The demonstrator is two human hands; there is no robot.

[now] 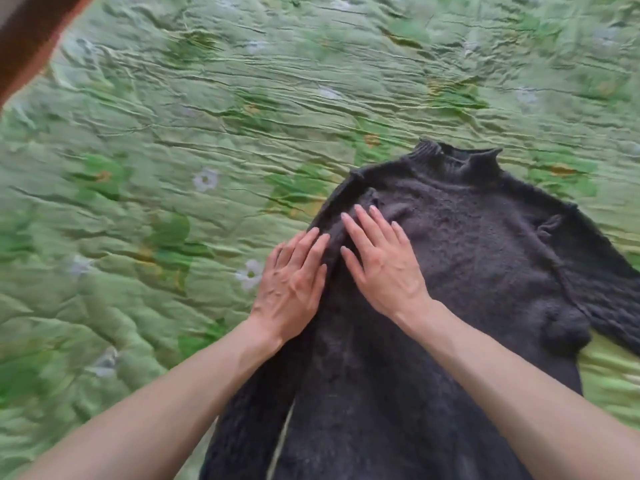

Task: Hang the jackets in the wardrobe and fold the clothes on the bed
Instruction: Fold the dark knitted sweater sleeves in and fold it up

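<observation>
A black fuzzy knit sweater (467, 265) lies flat on the bed, collar pointing away from me, its right sleeve stretching off to the right edge. Its left sleeve runs down along the body toward me. My left hand (294, 282) lies flat, fingers apart, on the sweater's left edge near the shoulder. My right hand (381, 261) presses flat on the chest area just beside it, fingers spread. Neither hand grips the fabric.
A green quilted bedspread (207, 133) with a white flower print covers the whole bed, wrinkled all over. A brown wooden edge (31, 39) shows in the top left corner.
</observation>
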